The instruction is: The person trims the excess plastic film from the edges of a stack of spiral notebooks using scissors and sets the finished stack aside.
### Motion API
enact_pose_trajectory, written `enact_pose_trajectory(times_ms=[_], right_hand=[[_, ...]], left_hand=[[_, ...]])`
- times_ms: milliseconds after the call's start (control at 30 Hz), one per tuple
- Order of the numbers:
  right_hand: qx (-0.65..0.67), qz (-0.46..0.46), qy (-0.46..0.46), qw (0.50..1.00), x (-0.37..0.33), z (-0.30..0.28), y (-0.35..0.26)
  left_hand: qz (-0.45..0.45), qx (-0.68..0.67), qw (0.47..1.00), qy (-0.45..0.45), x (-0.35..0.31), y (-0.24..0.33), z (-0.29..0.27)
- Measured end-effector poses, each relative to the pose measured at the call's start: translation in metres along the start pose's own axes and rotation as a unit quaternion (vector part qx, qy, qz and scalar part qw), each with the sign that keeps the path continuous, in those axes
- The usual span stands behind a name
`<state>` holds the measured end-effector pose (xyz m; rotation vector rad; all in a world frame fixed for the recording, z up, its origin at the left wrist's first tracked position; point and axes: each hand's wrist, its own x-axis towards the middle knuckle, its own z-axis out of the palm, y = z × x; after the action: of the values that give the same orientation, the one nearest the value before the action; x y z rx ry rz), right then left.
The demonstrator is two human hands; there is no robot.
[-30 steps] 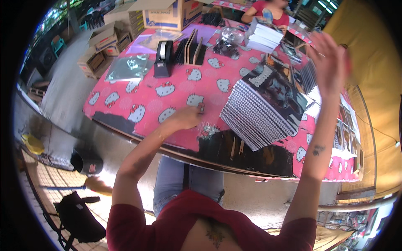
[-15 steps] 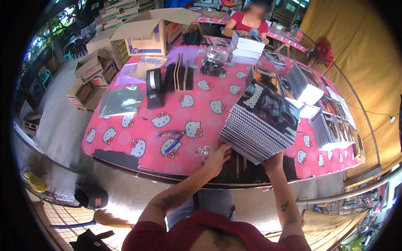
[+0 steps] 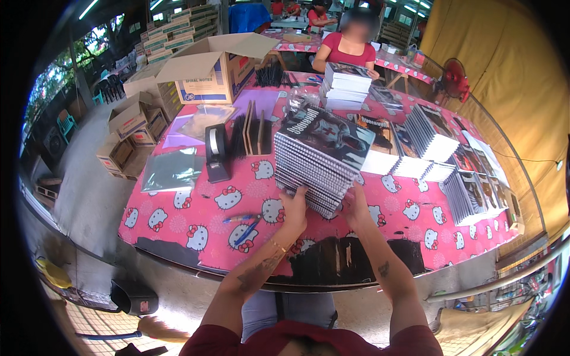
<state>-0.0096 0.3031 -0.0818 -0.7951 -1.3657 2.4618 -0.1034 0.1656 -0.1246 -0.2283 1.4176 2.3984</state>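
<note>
A tall stack of spiral-bound notebooks (image 3: 314, 172), dark picture cover on top, sits tilted between my two hands, with the coil bindings turned toward me. My left hand (image 3: 294, 209) grips the lower near-left part of the stack, and my right hand (image 3: 356, 207) clasps its lower right side, fingers partly hidden by it. Just right of the stack lie more notebooks (image 3: 380, 161) with picture covers. On the left side of the table, a pair of blue pens (image 3: 246, 231) rests on the pink cartoon-print tablecloth (image 3: 175, 219).
A black tape dispenser (image 3: 216, 163) stands beside clear plastic sleeves (image 3: 171, 169) and an upright wooden rack (image 3: 256, 137). Behind it is an open cardboard box (image 3: 205, 80). Further notebook piles (image 3: 430, 133) fill the right side. Across the table, a person sits behind a white stack (image 3: 344, 89).
Both hands have carried the notebook stack leftward and farther from me across the table. The notebooks behind it, on the right, now show more fully.
</note>
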Motion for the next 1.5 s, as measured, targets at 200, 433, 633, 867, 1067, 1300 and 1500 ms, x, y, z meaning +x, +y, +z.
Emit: enact_pose_trajectory(times_ms=[200,433,633,867,1067,1300,1500], right_hand=[[0.001,0.003,0.000,1.000,0.112,-0.001,-0.013],[0.043,-0.050,-0.048,0.997,0.187,0.007,-0.040],[0.025,-0.071,-0.076,0.994,0.197,0.028,-0.049],[-0.298,-0.211,-0.027,0.931,0.191,-0.068,0.014],[-0.674,-0.468,-0.084,0.566,0.082,-0.048,0.027],[-0.759,-0.370,-0.077,0.531,0.085,-0.046,0.032],[-0.778,-0.307,-0.026,0.547,0.087,-0.027,0.036]], left_hand=[[0.082,0.109,0.982,0.130,0.073,-0.025,0.029],[0.057,0.081,0.987,0.129,0.099,0.003,0.077],[0.025,0.082,0.988,0.125,0.154,0.003,0.070],[0.312,0.470,0.820,-0.100,0.101,0.010,-0.005],[0.422,0.745,0.517,0.006,-0.064,0.072,-0.127],[0.419,0.722,0.548,0.044,-0.077,0.074,-0.165],[0.225,0.159,0.941,0.195,-0.066,0.157,-0.249]])
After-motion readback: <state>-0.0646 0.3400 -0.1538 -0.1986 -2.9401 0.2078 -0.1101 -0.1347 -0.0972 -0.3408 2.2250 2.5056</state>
